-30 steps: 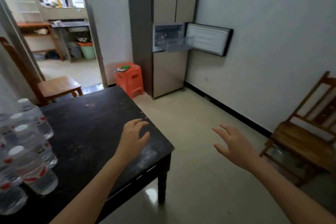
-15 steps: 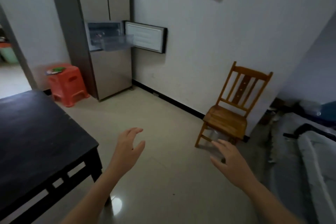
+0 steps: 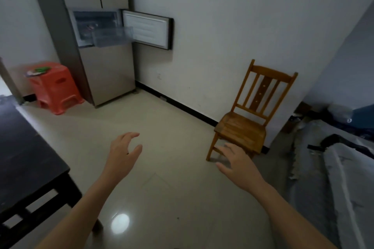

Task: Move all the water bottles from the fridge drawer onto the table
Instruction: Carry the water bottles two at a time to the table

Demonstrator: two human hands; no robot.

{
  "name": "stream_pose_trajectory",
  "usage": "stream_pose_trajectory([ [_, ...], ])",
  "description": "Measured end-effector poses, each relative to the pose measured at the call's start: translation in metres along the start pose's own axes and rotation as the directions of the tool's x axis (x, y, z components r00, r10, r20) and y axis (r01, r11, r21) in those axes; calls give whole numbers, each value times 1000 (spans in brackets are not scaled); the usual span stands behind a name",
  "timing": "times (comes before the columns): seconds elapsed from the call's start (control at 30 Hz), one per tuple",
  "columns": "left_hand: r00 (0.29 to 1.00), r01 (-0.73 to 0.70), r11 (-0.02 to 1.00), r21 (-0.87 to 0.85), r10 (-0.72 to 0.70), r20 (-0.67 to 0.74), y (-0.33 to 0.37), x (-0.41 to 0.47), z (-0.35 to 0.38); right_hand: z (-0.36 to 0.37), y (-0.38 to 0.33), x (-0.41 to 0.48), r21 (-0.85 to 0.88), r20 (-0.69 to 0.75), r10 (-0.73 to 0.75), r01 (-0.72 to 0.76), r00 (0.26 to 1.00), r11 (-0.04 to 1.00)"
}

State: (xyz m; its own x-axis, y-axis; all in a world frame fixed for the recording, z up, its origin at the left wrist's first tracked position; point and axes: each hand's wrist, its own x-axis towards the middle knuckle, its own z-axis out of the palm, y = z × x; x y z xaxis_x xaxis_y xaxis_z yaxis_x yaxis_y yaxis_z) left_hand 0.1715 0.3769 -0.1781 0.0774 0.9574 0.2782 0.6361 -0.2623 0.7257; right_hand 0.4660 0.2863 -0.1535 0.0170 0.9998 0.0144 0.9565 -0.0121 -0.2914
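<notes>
The grey fridge [image 3: 105, 70] stands at the far left against the wall, its small middle door [image 3: 148, 31] swung open to the right. A clear plastic drawer [image 3: 112, 36] is pulled out of that compartment; I cannot tell what is in it. A corner of the dark wooden table [image 3: 26, 159] shows at the left edge, with no bottles in view. My left hand [image 3: 123, 153] and my right hand [image 3: 236, 163] hang over the floor with relaxed fingers, holding nothing, well short of the fridge.
An orange plastic stool [image 3: 55, 89] sits left of the fridge. A wooden chair [image 3: 247, 119] stands against the right wall. A grey mattress or bedding [image 3: 340, 178] lies at the right. Pale tiled floor [image 3: 162, 123] stretches between me and the fridge.
The view has swung right and moved toward the fridge; the table and its bottles slid out to the left. Both hands stay empty in front of me.
</notes>
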Motion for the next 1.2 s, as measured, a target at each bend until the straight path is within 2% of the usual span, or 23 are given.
stream_pose_trajectory([
  [0.17,1000,13,999,-34,-13,4,14,74,50,-25,49,53,-37,5,68,-68,998,997],
  [0.37,996,-60,993,-98,66,61,48,165,112,-44,96,121,-37,-20,137,-138,990,990],
  [0.7,996,-48,998,-45,51,72,58,253,164,-54,160,218,-6,-35,107,-108,994,994],
  [0.93,1000,-16,1000,22,16,-17,70,341,205,-76,218,337,-13,-28,-2,2,1000,1000],
  [1.2,983,60,995,84,-44,-180,100,434,240,-105,265,497,-43,55,-247,249,968,967],
])
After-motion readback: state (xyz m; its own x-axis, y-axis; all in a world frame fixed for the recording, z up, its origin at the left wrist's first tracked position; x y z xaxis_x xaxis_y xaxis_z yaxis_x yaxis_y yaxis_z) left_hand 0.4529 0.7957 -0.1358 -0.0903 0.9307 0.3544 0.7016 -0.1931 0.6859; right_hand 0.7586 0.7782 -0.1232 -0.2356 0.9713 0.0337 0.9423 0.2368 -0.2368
